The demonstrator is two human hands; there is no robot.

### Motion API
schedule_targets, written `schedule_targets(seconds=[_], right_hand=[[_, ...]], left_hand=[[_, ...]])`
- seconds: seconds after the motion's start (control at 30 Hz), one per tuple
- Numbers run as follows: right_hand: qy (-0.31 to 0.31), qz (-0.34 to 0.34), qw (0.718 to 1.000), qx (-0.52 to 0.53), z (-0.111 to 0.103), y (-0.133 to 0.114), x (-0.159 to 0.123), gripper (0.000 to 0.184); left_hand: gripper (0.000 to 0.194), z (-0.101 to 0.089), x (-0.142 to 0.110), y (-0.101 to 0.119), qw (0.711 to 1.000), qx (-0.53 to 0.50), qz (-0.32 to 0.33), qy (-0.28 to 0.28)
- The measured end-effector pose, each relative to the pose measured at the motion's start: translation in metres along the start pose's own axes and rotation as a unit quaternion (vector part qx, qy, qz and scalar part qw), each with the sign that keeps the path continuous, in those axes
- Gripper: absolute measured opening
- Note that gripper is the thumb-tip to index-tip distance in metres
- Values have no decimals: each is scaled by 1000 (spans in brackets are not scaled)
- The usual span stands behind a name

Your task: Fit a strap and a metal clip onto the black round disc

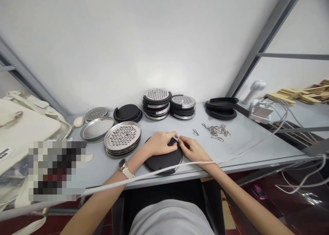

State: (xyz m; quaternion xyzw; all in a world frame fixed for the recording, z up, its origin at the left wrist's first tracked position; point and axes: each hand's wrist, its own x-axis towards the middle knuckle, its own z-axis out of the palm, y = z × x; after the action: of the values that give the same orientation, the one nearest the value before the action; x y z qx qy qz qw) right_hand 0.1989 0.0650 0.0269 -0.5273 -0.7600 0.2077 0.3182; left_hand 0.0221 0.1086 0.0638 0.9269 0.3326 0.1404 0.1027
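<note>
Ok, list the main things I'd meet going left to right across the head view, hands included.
Cream bag → pale oval object → front stack of metal discs → left hand over the black disc → right hand → pair of black covers → white gadget → wooden strips.

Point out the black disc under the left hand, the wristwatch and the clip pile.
Black disc (164, 162), head view: bare top surface.
Wristwatch (122, 164), head view: its dial.
Clip pile (217, 130), head view: its middle.
</note>
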Motion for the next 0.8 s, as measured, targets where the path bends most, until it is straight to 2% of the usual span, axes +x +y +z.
schedule_targets(seconds=[0.47, 0.8], right_hand=[[28, 43, 996, 67, 3, 3, -1, 30], [13, 35, 998, 43, 2, 2, 0, 27]], left_hand=[[22, 2, 1, -2, 1000, -16, 2, 3], [19, 3, 1, -3, 1000, -13, 13, 9]])
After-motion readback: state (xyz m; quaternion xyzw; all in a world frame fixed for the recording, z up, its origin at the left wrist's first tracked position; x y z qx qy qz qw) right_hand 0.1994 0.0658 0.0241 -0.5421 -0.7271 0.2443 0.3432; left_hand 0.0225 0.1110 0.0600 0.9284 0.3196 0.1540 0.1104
